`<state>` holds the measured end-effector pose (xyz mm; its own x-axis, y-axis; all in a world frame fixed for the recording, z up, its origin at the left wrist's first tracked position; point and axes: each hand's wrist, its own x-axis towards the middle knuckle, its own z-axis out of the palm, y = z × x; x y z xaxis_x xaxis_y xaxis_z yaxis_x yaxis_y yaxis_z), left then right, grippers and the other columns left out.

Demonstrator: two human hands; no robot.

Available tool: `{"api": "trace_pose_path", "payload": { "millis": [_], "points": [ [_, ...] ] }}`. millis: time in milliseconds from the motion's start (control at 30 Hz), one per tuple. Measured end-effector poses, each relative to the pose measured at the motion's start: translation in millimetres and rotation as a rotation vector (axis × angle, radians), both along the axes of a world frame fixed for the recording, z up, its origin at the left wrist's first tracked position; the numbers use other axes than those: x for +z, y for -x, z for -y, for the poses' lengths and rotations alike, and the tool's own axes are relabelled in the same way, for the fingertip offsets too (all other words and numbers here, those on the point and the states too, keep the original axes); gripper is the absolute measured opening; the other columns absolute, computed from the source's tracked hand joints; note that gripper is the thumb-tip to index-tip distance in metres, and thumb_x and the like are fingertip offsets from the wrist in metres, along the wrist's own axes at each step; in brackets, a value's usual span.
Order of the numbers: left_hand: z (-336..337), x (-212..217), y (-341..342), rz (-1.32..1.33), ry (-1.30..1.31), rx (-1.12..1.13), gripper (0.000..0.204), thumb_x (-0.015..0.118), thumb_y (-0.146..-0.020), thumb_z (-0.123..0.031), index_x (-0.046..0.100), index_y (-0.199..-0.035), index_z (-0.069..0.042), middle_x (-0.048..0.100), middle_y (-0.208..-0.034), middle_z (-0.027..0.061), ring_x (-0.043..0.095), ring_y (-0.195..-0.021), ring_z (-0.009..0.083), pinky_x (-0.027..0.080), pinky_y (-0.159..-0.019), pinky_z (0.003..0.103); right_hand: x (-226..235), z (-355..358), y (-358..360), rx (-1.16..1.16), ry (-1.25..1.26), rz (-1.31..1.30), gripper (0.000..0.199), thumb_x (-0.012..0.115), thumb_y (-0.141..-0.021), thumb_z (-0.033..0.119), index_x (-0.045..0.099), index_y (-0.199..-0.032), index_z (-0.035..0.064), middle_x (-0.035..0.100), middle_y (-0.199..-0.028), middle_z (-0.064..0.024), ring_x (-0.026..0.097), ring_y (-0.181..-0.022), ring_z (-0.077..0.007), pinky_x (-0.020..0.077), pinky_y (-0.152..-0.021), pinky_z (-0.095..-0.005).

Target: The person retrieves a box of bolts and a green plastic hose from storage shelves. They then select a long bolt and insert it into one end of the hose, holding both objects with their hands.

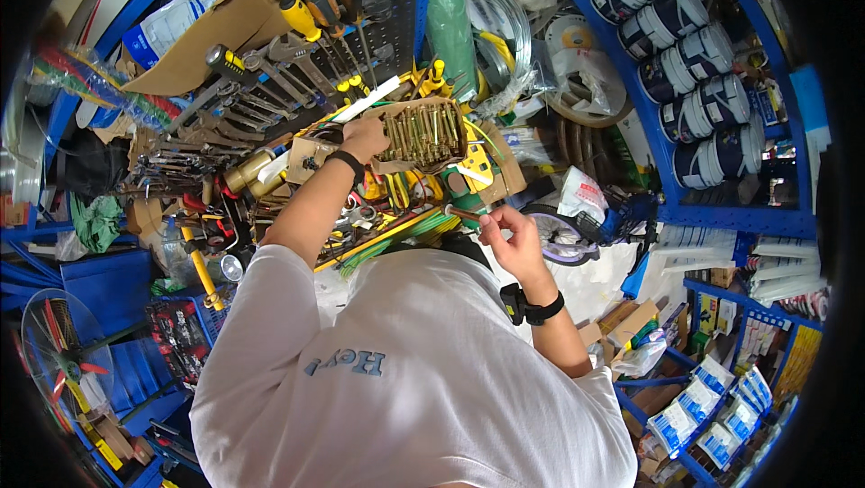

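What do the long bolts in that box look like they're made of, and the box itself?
The bolts look like steel with a yellowish plated finish: they shine gold with bright glints along the shafts. The box looks like plain brown cardboard: matte, with soft, worn edges. The left hand grips its near side; the right hand pinches a small thing too tiny to judge.
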<state>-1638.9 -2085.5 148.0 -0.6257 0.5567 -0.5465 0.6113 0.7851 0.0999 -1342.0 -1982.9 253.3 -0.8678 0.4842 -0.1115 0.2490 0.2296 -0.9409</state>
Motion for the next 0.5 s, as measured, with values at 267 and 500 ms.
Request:
{"api": "trace_pose_path", "payload": {
  "millis": [267,500],
  "points": [
    [6,-26,15,0.178,-0.11,0.231,0.031,0.052,-0.077,-0.025,0.06,-0.082,0.005,0.06,-0.076,0.0177,0.059,-0.069,0.0282,0.045,-0.058,0.039,-9,0,2,0.004,0.063,-0.017,0.025,0.056,-0.086,0.017,0.053,-0.068,-0.0004,0.057,-0.055,-0.004,0.055,-0.051,-0.0085,0.0427,-0.047,-0.0211],
    [10,-30,20,0.207,-0.095,0.264,0.05,0.057,-0.079,-0.032,0.052,-0.11,0.006,0.063,-0.085,0.0182,0.061,-0.069,0.0259,0.048,-0.061,0.035,-6,-7,12,0.035,0.117,-0.05,0.026,0.056,-0.086,0.016,0.052,-0.067,-0.0007,0.056,-0.054,-0.0041,0.052,-0.05,-0.0077,0.0416,-0.044,-0.0214]
  ]
}}
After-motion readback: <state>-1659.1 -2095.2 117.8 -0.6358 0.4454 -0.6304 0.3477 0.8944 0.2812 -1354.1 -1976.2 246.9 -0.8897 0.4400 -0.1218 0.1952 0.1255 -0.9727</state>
